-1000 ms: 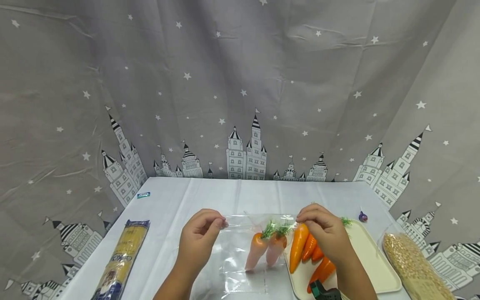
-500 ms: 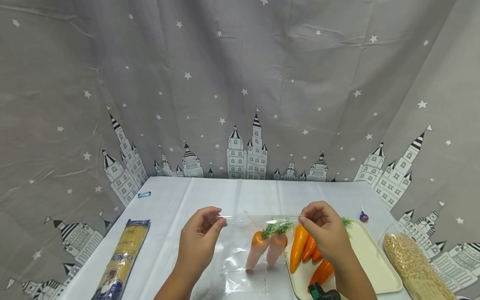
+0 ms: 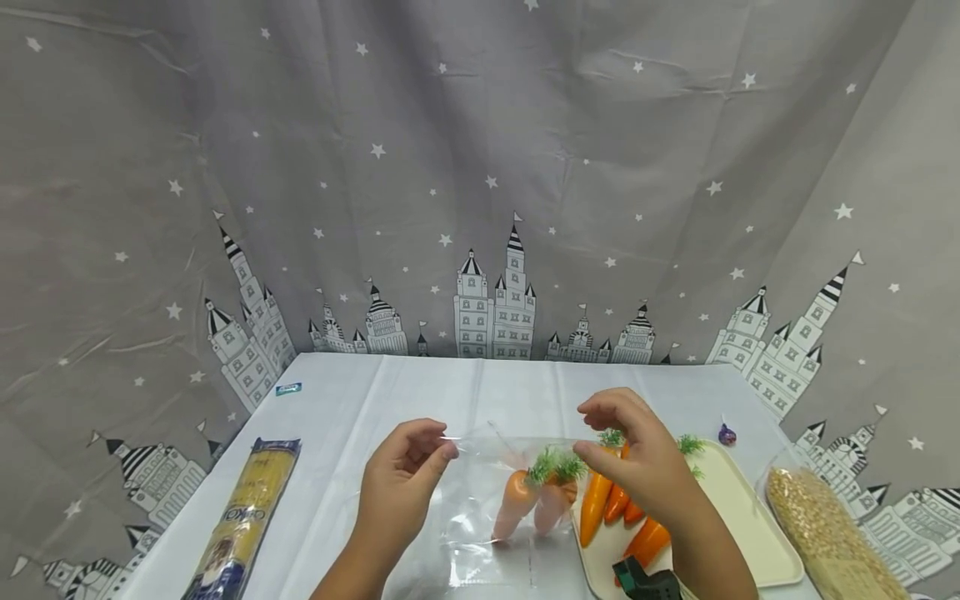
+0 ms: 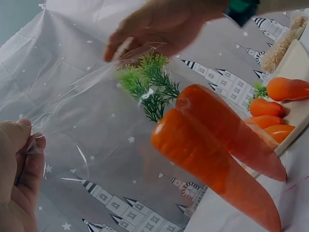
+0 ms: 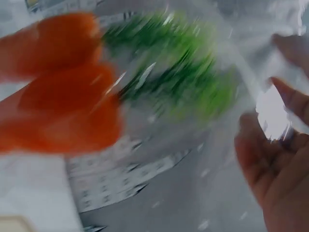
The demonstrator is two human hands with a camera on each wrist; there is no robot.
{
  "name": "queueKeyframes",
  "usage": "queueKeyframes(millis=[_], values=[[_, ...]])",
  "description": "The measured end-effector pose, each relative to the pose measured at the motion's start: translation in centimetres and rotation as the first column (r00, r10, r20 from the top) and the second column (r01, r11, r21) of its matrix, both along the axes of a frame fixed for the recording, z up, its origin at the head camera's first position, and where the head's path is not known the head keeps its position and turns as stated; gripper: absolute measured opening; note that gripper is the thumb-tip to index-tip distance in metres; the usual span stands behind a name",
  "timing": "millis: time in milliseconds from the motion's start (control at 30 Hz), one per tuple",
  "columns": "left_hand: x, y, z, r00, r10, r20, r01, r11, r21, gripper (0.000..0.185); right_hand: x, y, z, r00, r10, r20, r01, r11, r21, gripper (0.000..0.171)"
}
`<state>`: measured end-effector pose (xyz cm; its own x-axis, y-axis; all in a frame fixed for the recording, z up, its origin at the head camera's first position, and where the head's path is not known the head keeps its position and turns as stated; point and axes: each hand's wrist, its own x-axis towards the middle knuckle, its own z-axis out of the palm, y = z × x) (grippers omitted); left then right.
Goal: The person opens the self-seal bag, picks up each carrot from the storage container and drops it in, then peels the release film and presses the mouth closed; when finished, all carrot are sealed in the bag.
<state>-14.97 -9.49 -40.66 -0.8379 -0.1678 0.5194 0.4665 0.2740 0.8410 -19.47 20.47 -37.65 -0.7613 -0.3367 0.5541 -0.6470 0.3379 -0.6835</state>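
Observation:
A clear plastic bag (image 3: 468,508) hangs between my hands with two orange carrots (image 3: 516,504) inside, their green feathery tops towards its upper edge. My left hand (image 3: 397,487) pinches the bag's upper left corner between thumb and fingers; the left wrist view shows the film bunched there. At the opposite upper corner, the thumb and fingers of my right hand (image 3: 645,462) are spread apart. Its thumb lies by the bag's edge, and in the blurred right wrist view the film (image 5: 236,58) runs close to the fingers. Whether they touch it is hard to tell.
Right of the bag, a cream tray (image 3: 738,517) bears several more carrots (image 3: 596,508). A bag of pale grains (image 3: 821,525) lies beyond it, with a small purple lollipop (image 3: 726,434) behind. On the left are a pasta packet (image 3: 243,521) and a small green packet (image 3: 288,389).
My right thumb and fingers have parted from their pinch on the bag's corner. The bag's right side has sagged a little, and the left hand has kept its hold.

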Motion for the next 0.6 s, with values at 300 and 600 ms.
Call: queueKeyframes(millis=[300,600], values=[[0.0,0.4,0.1,1.000,0.019,-0.023,-0.020,1.000,-0.011,0.024,2.4,-5.6,4.5,0.997,-0.053,-0.060,0.071,0.929,0.362,0.037],[0.1,0.4,0.0,0.999,0.023,-0.028,-0.024,0.999,-0.033,0.022,1.9,-10.5,5.8,0.980,-0.063,0.191,-0.050,0.845,0.532,0.027]])
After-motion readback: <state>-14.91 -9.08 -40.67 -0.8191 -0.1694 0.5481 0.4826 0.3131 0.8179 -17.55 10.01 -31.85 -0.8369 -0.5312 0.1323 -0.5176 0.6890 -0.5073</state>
